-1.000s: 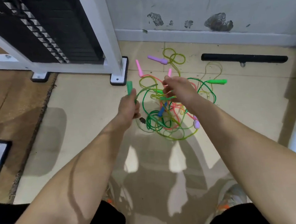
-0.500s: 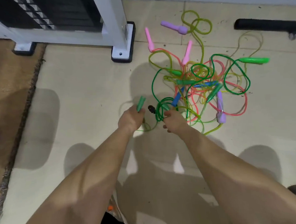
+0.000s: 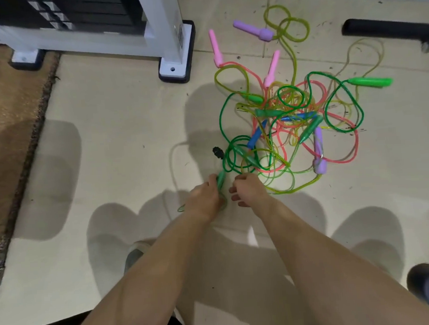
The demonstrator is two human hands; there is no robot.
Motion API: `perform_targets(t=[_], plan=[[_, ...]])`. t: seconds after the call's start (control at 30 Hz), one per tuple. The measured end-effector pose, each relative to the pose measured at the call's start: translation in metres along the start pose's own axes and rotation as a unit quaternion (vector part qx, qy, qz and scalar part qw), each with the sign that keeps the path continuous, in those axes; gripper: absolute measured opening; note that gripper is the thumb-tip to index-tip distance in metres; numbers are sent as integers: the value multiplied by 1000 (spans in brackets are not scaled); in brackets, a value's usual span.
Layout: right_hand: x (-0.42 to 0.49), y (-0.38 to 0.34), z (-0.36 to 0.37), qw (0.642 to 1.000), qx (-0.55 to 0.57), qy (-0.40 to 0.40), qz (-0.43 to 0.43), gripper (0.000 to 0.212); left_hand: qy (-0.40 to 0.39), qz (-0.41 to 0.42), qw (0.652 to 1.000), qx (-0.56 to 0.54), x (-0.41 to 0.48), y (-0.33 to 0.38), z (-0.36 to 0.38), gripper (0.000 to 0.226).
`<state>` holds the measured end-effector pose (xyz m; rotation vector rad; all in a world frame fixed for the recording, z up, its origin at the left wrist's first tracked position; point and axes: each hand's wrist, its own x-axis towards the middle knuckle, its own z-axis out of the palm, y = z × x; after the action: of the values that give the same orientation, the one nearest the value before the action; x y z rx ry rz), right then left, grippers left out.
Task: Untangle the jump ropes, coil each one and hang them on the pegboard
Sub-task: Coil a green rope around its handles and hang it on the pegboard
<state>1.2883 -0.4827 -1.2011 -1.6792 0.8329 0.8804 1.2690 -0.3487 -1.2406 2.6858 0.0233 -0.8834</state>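
The left hand (image 3: pixel 203 198) drew the green handle (image 3: pixel 220 178) nearer.

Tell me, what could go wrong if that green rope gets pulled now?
The left hand grips a green plastic handle whose green cord loops through the tangled pile of pink, yellow and green ropes; a hard pull could tighten the knots. It could also drag the whole pile along instead of freeing one rope.

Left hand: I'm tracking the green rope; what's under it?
A green handle sticks out past the left hand, and green cord peeks out either side. The handle's lower end and the cord's join are covered.
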Motion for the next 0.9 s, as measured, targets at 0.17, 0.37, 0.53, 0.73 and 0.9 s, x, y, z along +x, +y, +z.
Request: perform_targets(t=[0.17, 0.37, 0.53, 0.73, 0.9], plan=[[-10, 14, -11, 1000, 7, -1, -5, 24, 7, 43, 992, 116, 2, -1, 7, 23], [-23, 23, -24, 1000, -13, 0, -6, 20, -107, 56, 984, 128, 1, 9, -18, 27], [-46, -2, -41, 992, -47, 63, -94, 37, -297, -10, 892, -339, -19, 40, -125, 26], [-130, -92, -82, 928, -184, 41, -321, 24, -407, 205, 687, -566, -82, 91, -282, 13], [-188, -122, -122, 940, -159, 1, -303, 50, -306, 307, 561, -705, -132, 107, -353, 22]])
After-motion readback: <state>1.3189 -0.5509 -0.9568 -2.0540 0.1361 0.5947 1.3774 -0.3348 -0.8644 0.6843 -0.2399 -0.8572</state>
